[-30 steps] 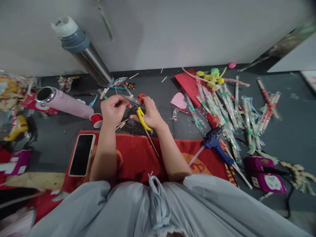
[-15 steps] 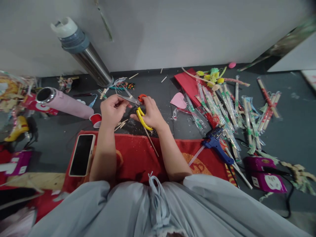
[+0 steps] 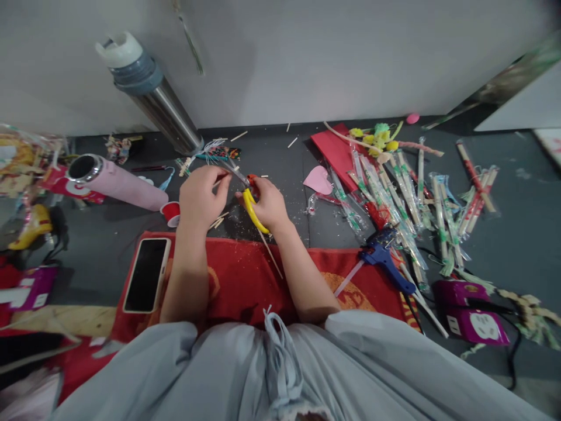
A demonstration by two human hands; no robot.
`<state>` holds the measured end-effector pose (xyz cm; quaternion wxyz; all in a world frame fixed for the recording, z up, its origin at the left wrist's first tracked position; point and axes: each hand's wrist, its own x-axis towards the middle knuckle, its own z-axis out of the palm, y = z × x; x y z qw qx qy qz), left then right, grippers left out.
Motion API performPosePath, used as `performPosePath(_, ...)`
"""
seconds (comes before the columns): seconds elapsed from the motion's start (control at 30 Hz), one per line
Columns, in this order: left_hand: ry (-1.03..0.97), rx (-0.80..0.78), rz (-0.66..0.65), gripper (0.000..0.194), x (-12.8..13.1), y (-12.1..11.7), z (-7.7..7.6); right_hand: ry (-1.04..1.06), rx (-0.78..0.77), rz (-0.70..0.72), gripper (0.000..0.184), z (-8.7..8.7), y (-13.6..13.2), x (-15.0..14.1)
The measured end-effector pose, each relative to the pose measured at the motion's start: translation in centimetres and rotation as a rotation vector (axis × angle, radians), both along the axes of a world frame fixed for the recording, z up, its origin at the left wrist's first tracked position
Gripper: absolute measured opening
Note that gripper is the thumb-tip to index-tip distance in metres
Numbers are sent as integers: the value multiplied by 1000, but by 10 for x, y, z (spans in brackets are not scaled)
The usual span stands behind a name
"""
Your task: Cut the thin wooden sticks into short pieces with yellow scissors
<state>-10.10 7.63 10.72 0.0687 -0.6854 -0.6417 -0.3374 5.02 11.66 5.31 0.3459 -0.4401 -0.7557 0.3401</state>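
The dark grey surface (image 3: 272, 153) is carrying loads of stuff: a steel flask (image 3: 169, 114) is standing by the wall (image 3: 307, 64), a pink bottle (image 3: 127, 187) is sitting beside a red spool (image 3: 170, 211), and short wooden sticks (image 3: 218, 221) are lying around. A pink heart (image 3: 318, 180) is resting near a messy pile of plastic-wrapped sticks (image 3: 385, 190), and a red cloth (image 3: 245, 269) is covering part of the front.

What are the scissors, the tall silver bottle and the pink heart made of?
The scissors: shiny yellow handle, likely plastic; the thin grey blades look like metal. The tall silver bottle: probably smooth steel, since it shines in pale streaks. The pink heart: flat and matte, maybe paper or felt.
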Motion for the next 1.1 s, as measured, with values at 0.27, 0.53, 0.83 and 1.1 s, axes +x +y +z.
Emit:
performPosePath(0.27,131,85,-137,22,22,-4,1,-16,-210,-92,36,9,4,4)
performPosePath(0.53,-357,-429,-195,48,26,0,-8,-142,-230,-80,28,11,3,3)
performPosePath(0.83,-636,-572,-307,63,25,12,-33,-148,-199,0,37,14,5,10)
performPosePath(1.1,-665,-554,-329,84,22,14,-42,-233,-253,58,38,16,7,15)
